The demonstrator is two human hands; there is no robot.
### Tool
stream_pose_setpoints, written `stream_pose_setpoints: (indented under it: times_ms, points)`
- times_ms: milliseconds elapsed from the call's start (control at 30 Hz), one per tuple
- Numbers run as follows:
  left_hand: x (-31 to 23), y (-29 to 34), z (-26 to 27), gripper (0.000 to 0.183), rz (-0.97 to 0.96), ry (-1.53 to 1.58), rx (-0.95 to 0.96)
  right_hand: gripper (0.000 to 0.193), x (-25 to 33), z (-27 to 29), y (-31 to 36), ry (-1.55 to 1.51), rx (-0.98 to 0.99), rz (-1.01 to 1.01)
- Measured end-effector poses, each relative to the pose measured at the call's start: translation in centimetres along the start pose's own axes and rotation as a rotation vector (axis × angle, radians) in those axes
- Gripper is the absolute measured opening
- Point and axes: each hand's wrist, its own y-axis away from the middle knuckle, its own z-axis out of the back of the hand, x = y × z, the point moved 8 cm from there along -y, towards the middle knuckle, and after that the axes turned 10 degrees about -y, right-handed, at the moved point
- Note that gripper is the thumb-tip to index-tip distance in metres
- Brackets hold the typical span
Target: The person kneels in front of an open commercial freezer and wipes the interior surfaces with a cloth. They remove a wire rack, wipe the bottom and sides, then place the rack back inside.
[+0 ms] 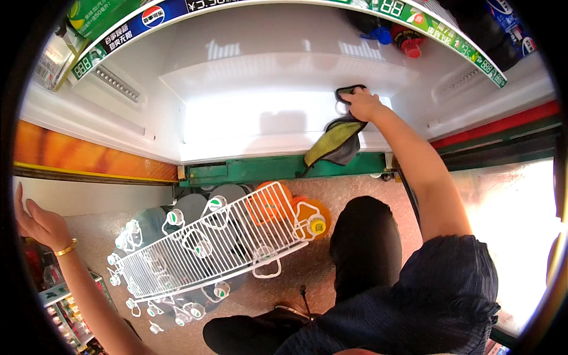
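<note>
My right hand [365, 105] reaches into the white interior of a display fridge [231, 118], its fingers closed on a green and grey cloth [336, 141] with dark edging. The cloth hangs down from the hand over the fridge floor, toward the green front sill [248, 170]. My left hand [46, 226], with a gold bracelet at the wrist, is out at the far left edge of the view. Its fingers are stretched apart and nothing shows in them. It is nearest to a pale panel below the fridge's orange side; whether it touches anything I cannot tell.
A white wire shelf [207, 245] lies tilted on top of several large handled bottles on the floor, one of them orange [269, 204]. Above the cavity runs a shelf edge with price labels [142, 22]. Bottles with red [412, 47] and blue caps show at the top right.
</note>
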Motion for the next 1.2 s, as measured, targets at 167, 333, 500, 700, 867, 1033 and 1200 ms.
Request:
stream_pose_setpoints:
  times_ms: [167,333,500,700,867,1033,1200]
  points:
    - [-0.9,0.2,-0.7,0.032,0.000,0.009,-0.003,0.046,-3.2,-1.4,2.3,0.114,0.144,-0.005]
    - [-0.7,0.1,-0.3,0.032,-0.007,0.002,-0.010,0.033,-2.2,-0.2,4.2,0.040,0.041,0.243]
    - [-0.7,0.5,-1.1,0.033,-0.021,-0.007,-0.010,0.033,-3.4,3.7,0.1,-0.428,-0.253,0.096]
    - [-2.8,-2.1,1.0,0.032,0.004,0.060,-0.022,0.043,3.6,-0.4,-1.0,0.038,-0.159,-0.008]
    - [-2.5,-1.6,0.8,0.031,0.138,0.338,-0.022,0.033,5.2,0.2,0.4,0.064,-0.090,0.206]
    - [-3.5,-2.3,0.9,0.031,0.032,0.292,-0.048,0.025,6.0,-0.7,1.2,0.185,-0.124,0.550]
    - [-3.5,-2.7,1.8,0.031,-0.067,-0.040,-0.047,0.016,6.9,-1.5,2.7,0.199,-0.182,0.711]
